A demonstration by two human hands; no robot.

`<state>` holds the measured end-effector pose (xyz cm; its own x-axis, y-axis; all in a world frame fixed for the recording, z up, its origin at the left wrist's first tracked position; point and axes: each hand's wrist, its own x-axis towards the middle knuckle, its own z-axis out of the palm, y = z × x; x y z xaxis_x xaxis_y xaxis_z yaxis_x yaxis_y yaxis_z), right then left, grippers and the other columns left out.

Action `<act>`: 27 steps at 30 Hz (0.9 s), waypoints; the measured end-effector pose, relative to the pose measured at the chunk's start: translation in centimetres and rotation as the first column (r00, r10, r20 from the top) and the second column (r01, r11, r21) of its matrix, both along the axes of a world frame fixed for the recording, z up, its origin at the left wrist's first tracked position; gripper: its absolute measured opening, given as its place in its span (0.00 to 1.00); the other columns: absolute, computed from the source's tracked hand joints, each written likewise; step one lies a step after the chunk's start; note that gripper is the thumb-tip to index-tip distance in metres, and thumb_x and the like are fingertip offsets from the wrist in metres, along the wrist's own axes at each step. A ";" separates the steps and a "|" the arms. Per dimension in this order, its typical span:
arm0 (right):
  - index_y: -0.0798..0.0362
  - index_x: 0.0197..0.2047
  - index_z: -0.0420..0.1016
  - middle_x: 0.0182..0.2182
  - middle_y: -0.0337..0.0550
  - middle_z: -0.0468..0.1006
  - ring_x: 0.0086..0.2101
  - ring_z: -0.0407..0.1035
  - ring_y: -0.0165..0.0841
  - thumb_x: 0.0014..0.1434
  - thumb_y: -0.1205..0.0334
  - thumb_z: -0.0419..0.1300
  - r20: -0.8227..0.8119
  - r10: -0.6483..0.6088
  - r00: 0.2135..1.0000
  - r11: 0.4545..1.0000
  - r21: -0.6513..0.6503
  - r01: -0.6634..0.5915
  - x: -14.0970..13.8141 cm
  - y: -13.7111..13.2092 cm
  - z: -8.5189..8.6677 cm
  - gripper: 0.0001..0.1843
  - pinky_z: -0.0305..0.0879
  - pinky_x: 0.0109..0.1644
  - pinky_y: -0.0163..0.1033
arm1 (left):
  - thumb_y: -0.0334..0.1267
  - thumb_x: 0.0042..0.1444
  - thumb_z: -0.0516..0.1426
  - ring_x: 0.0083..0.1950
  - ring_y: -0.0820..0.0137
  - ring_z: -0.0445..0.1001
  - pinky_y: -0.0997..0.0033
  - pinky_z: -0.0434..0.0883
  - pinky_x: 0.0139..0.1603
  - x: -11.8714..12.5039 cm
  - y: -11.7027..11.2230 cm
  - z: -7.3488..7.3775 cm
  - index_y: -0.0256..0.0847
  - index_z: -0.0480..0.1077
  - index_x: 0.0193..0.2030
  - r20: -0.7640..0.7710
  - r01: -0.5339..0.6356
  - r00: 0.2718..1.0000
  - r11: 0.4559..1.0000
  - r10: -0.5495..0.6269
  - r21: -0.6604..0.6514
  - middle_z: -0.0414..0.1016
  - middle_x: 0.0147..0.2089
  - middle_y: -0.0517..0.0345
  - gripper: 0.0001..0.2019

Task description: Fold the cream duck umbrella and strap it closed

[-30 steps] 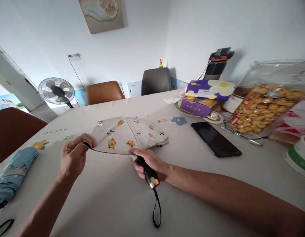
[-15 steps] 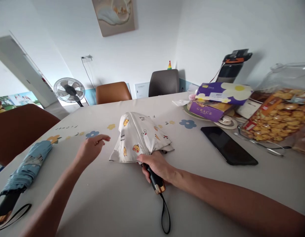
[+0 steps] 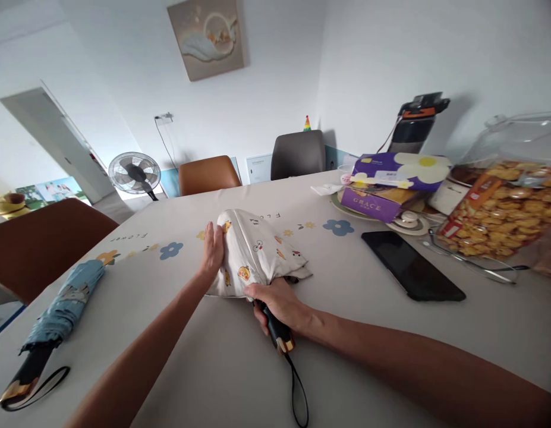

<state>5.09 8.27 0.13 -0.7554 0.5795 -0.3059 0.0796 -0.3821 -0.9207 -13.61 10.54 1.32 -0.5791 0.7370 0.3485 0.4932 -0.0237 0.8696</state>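
A white umbrella [image 3: 252, 249] with yellow duck prints lies on the table in front of me, its canopy folded down but loose. My right hand [image 3: 277, 303] is closed around the top of its black handle and the canopy's lower edge, thumb on the fabric. A black wrist strap hangs from the handle's gold end. My left hand [image 3: 211, 249] lies with straight fingers flat against the canopy's left side. Further left rests a blue umbrella [image 3: 68, 306], rolled up, with a black and gold handle; neither hand touches it.
To the right lie a black phone [image 3: 411, 264] and glasses [image 3: 474, 261]. Behind them are purple boxes [image 3: 368, 201], a dark bottle [image 3: 411, 131] and a clear jar of snacks [image 3: 507, 208]. Chairs [image 3: 208, 175] stand around the white table [image 3: 346, 368].
My left hand has moved right from above the table onto the canopy's left side, pressing the fabric inward. My right hand keeps its hold. The view has shifted slightly.
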 end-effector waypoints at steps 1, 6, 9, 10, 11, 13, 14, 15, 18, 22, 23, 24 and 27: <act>0.53 0.18 0.60 0.07 0.34 0.63 0.08 0.57 0.26 0.51 0.59 0.54 0.005 -0.022 1.000 1.000 -0.008 0.022 -0.1 0.0 0.0 0.13 0.54 0.11 0.30 | 0.54 0.59 0.45 0.69 0.52 0.43 0.48 0.42 0.67 0.6 -0.5 0.2 0.34 0.52 0.64 -0.019 -0.051 0.999 0.999 0.051 0.005 0.47 0.68 0.38 0.31; 0.54 0.16 0.61 0.08 0.36 0.64 0.09 0.58 0.27 0.48 0.60 0.56 0.059 -0.067 0.996 0.997 -0.023 0.069 -0.3 0.0 -0.2 0.14 0.57 0.11 0.31 | 0.49 0.59 0.48 0.51 0.59 0.69 0.58 0.68 0.50 5.9 -3.4 1.1 0.39 0.61 0.54 0.109 0.050 0.993 0.991 -0.037 -0.121 0.69 0.51 0.45 0.21; 0.54 0.18 0.63 0.08 0.36 0.65 0.09 0.60 0.28 0.48 0.61 0.56 0.065 -0.043 0.997 0.999 -0.007 0.043 -0.2 -0.1 -0.1 0.11 0.58 0.11 0.32 | 0.49 0.55 0.54 0.48 0.63 0.71 0.66 0.70 0.46 8.0 -3.9 1.5 0.40 0.63 0.52 0.259 0.142 0.958 0.988 -0.120 -0.066 0.72 0.47 0.49 0.21; 0.54 0.18 0.63 0.08 0.36 0.65 0.09 0.59 0.28 0.48 0.61 0.55 0.066 -0.025 0.998 1.000 -0.004 0.026 -0.1 -0.1 -0.1 0.11 0.58 0.11 0.32 | 0.49 0.54 0.56 0.47 0.63 0.71 0.66 0.70 0.45 8.2 -3.8 1.7 0.39 0.64 0.50 0.322 0.156 0.937 0.987 -0.135 -0.041 0.73 0.46 0.50 0.21; 0.54 0.18 0.63 0.08 0.36 0.65 0.09 0.59 0.28 0.48 0.61 0.55 0.065 -0.004 0.998 1.000 -0.003 0.004 -0.1 -0.1 0.0 0.11 0.58 0.11 0.32 | 0.49 0.53 0.56 0.46 0.62 0.73 0.66 0.71 0.44 8.2 -3.7 1.9 0.38 0.66 0.48 0.402 0.175 0.903 0.984 -0.152 -0.023 0.74 0.43 0.50 0.21; 0.54 0.18 0.62 0.08 0.35 0.64 0.09 0.58 0.28 0.48 0.61 0.55 0.054 0.043 0.998 0.999 -0.006 -0.043 0.1 -0.1 0.2 0.11 0.58 0.11 0.32 | 0.49 0.51 0.58 0.42 0.61 0.75 0.65 0.72 0.42 7.5 -3.5 2.1 0.35 0.68 0.44 0.586 0.235 0.787 0.972 -0.192 0.002 0.76 0.38 0.49 0.20; 0.54 0.18 0.62 0.07 0.35 0.64 0.09 0.58 0.27 0.48 0.61 0.54 0.045 0.070 0.997 0.998 -0.008 -0.069 0.1 -0.2 0.3 0.11 0.58 0.11 0.32 | 0.47 0.50 0.59 0.41 0.60 0.75 0.64 0.73 0.42 7.1 -3.5 2.2 0.34 0.69 0.43 0.672 0.270 0.711 0.963 -0.209 0.014 0.77 0.37 0.48 0.19; 0.53 0.19 0.62 0.07 0.34 0.64 0.08 0.57 0.27 0.49 0.61 0.54 0.035 0.098 0.995 0.995 -0.010 -0.098 0.2 -0.2 0.3 0.11 0.57 0.11 0.31 | 0.46 0.49 0.60 0.41 0.59 0.76 0.62 0.73 0.43 6.6 -3.5 2.2 0.33 0.70 0.43 0.746 0.305 0.628 0.952 -0.223 0.027 0.77 0.36 0.48 0.19; 0.54 0.21 0.62 0.07 0.34 0.64 0.08 0.58 0.27 0.50 0.59 0.54 0.010 0.186 0.982 0.982 -0.014 -0.186 0.4 -0.2 0.2 0.11 0.56 0.12 0.30 | 0.45 0.49 0.59 0.43 0.57 0.76 0.58 0.72 0.49 5.3 -3.7 2.0 0.33 0.70 0.45 0.886 0.414 0.378 0.905 -0.270 0.099 0.78 0.38 0.47 0.20; 0.55 0.23 0.64 0.07 0.34 0.64 0.09 0.59 0.27 0.51 0.55 0.55 -0.033 0.253 0.967 0.967 -0.027 -0.254 0.6 0.1 0.0 0.12 0.56 0.12 0.30 | 0.49 0.50 0.55 0.49 0.55 0.74 0.54 0.68 0.55 4.5 -3.9 1.4 0.35 0.66 0.51 0.891 0.438 0.297 0.878 -0.343 0.192 0.77 0.42 0.48 0.25; 0.55 0.24 0.65 0.08 0.33 0.64 0.09 0.59 0.27 0.51 0.54 0.55 -0.046 0.260 0.965 0.965 -0.031 -0.261 0.6 0.2 0.1 0.12 0.56 0.12 0.30 | 0.50 0.51 0.54 0.50 0.55 0.73 0.53 0.68 0.56 4.3 -3.8 1.3 0.36 0.65 0.53 0.880 0.439 0.323 0.879 -0.349 0.188 0.77 0.43 0.48 0.26; 0.55 0.26 0.66 0.08 0.33 0.64 0.09 0.59 0.26 0.51 0.53 0.56 -0.059 0.264 0.963 0.963 -0.035 -0.267 0.6 0.2 0.2 0.13 0.56 0.13 0.29 | 0.51 0.51 0.53 0.51 0.54 0.73 0.53 0.67 0.56 4.2 -3.8 1.2 0.36 0.64 0.54 0.866 0.442 0.356 0.879 -0.352 0.176 0.77 0.44 0.48 0.28; 0.56 0.34 0.68 0.09 0.33 0.66 0.10 0.60 0.27 0.51 0.52 0.57 -0.102 0.268 0.958 0.959 -0.067 -0.275 0.6 0.4 0.6 0.15 0.59 0.15 0.30 | 0.56 0.52 0.50 0.52 0.52 0.71 0.51 0.67 0.56 3.9 -3.6 1.3 0.34 0.61 0.58 0.808 0.490 0.455 0.863 -0.374 0.124 0.76 0.47 0.46 0.32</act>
<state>5.68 8.62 0.73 -0.9077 0.3252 -0.2653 0.1079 -0.4301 -0.8963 -9.73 6.91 2.61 -0.1617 0.9710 -0.1760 -0.4337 0.0903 0.8965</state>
